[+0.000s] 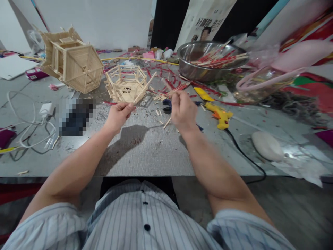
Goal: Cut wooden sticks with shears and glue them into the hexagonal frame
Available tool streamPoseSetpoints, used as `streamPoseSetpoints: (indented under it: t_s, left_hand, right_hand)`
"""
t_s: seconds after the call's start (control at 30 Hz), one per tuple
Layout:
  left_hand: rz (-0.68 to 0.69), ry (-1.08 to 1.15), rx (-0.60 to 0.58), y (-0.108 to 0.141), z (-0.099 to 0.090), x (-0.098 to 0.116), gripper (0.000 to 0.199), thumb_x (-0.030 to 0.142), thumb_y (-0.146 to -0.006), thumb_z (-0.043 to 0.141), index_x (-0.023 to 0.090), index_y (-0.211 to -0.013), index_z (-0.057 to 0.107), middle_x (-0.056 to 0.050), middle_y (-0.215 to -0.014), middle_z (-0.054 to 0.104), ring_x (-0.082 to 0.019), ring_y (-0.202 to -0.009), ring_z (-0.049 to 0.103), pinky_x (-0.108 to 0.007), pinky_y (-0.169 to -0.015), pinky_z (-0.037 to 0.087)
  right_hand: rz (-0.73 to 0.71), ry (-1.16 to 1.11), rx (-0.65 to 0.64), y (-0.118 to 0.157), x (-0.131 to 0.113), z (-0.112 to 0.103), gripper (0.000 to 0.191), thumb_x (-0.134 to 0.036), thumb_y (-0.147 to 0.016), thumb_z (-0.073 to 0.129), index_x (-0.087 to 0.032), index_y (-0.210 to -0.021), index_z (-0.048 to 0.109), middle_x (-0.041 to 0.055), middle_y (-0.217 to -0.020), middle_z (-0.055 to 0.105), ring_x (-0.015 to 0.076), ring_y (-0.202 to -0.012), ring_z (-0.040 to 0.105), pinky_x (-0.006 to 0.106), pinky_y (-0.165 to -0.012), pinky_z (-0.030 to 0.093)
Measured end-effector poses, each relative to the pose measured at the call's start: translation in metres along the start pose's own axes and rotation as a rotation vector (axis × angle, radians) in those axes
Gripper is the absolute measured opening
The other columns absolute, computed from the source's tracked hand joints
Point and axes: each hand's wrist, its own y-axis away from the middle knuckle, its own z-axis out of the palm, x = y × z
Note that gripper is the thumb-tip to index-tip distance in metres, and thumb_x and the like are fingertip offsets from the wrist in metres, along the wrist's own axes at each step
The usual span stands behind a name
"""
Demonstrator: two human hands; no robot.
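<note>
My left hand (119, 118) pinches the lower end of a thin wooden stick (147, 86) between thumb and forefinger. The stick slants up and to the right, in front of a small hexagonal frame (126, 93) built of wooden sticks. My right hand (184, 111) is closed with its fingertips together, and a blurred thin stick (167, 85) juts up and to the left from them. Partly behind this hand lies a dark blue-handled tool (167, 106), its kind hidden. Short stick offcuts (158, 112) lie between the hands.
A larger hexagonal stick model (80, 67) rests tilted at the back left. A metal bowl (208, 67) holds red-and-wood sticks. A yellow glue gun (221, 116) with a black cord lies at right, near a white mouse-shaped object (267, 146). A white charger (47, 110) and cables lie left.
</note>
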Motion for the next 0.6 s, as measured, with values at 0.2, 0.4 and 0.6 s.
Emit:
streamPoseSetpoints:
  t_s: [0.2,0.4,0.6]
  left_hand:
    - [0.042,-0.075,-0.054,0.000,0.002,-0.010,0.024,0.034,-0.083,0.057,0.016,-0.066,0.058,0.006,-0.047,0.037,-0.006,-0.043,0.027,-0.022,-0.044,0.021]
    - [0.108,-0.146,-0.062,0.000,0.002,-0.012,0.028,0.040,-0.080,0.056,0.015,-0.068,0.059,0.006,-0.048,0.037,-0.005,-0.043,0.027,-0.022,-0.044,0.021]
    - [0.121,-0.181,-0.074,0.001,0.003,-0.012,0.027,0.041,-0.080,0.056,0.016,-0.069,0.060,0.006,-0.049,0.038,-0.006,-0.044,0.029,-0.023,-0.046,0.022]
  right_hand:
    - [0.047,0.381,0.030,-0.029,0.038,0.004,0.037,-0.032,-0.097,0.034,-0.020,-0.105,0.068,0.0148,-0.115,0.060,0.0323,-0.114,0.046,0.049,-0.094,0.032]
    - [-0.181,0.401,-0.102,-0.025,0.035,0.015,0.031,-0.032,-0.096,0.042,-0.020,-0.105,0.070,0.0109,-0.101,0.069,0.0287,-0.109,0.052,0.052,-0.100,0.024]
    - [-0.232,0.267,-0.190,-0.027,0.041,0.032,0.046,-0.013,-0.092,0.043,-0.020,-0.137,0.049,0.0122,-0.136,0.058,0.0275,-0.128,0.045,0.058,-0.110,0.012]
